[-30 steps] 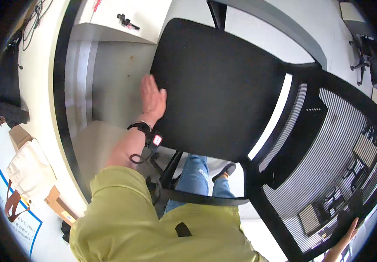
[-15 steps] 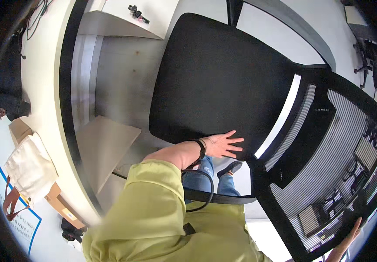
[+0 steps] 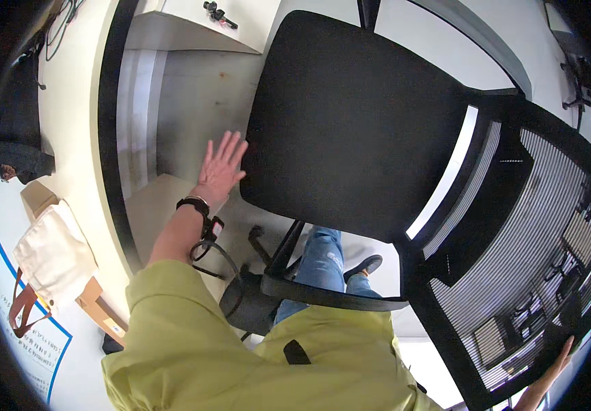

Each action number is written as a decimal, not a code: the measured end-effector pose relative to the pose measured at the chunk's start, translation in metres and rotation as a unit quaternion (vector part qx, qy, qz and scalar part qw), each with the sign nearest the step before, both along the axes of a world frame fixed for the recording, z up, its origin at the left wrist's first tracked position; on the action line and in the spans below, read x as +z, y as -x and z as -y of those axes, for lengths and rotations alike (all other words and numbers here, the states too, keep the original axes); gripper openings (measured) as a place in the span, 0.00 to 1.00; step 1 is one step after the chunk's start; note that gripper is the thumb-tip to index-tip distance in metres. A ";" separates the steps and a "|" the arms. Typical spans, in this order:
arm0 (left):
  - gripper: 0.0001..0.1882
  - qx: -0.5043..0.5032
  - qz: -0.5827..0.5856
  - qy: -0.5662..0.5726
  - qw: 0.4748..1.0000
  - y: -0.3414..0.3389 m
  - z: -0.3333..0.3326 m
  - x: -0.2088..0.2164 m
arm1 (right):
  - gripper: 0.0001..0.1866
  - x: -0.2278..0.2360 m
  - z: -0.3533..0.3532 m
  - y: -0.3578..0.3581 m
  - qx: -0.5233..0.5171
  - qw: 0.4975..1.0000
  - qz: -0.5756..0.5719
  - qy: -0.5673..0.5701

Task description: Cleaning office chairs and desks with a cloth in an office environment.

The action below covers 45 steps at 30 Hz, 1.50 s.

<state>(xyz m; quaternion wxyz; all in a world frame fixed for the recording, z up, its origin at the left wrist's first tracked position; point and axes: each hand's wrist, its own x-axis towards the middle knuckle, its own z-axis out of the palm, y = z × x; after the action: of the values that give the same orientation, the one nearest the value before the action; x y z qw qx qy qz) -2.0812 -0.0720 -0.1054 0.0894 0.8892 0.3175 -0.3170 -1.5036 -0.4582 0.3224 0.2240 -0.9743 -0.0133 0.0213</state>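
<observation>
A black office chair, with its dark padded seat (image 3: 350,130) and striped mesh backrest (image 3: 514,253), fills the middle and right of the view. My left hand (image 3: 221,170) is open, fingers spread, at the seat's front edge. It holds nothing; I cannot tell whether its fingertips touch the seat. A dark wristband (image 3: 196,203) circles that wrist, with a small device and a looped black cable below. At the lower right, my right hand (image 3: 549,377) is on the top rim of the backrest, partly hidden, one finger stretched along the frame.
A pale desk (image 3: 80,157) with a black edge runs down the left side. Beige boards (image 3: 165,226) stand beneath it. A white cloth bag (image 3: 56,253) and cardboard box (image 3: 100,312) lie beyond. Near armrest (image 3: 336,294) borders my legs; a small black object (image 3: 220,15) rests on a white surface.
My left hand has moved left and away from me, from over the seat's near edge to its front edge. My right hand stays on the backrest. The view has shifted slightly.
</observation>
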 end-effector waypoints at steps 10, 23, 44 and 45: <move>0.35 -0.045 0.187 0.006 0.981 -0.213 0.029 -0.015 | 0.27 0.014 0.011 0.004 -0.048 0.986 -0.140 -0.074; 0.29 -0.392 0.265 0.306 0.826 -0.264 0.190 -0.038 | 0.31 -0.005 -0.016 0.032 -0.041 0.991 -0.045 -0.122; 0.24 -0.380 0.329 0.227 0.834 -0.259 0.205 -0.033 | 0.25 0.006 0.009 0.032 0.073 0.997 -0.012 0.013; 0.23 -0.397 0.346 0.282 0.802 -0.243 0.221 -0.046 | 0.24 0.005 0.009 0.032 0.111 0.993 -0.018 0.026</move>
<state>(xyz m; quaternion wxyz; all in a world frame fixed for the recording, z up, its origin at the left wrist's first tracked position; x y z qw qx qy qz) -1.8381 -0.2934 -0.1519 0.3061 0.9239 -0.2184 -0.0714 -1.5360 -0.4671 0.3269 0.1955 -0.9716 -0.1171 0.0636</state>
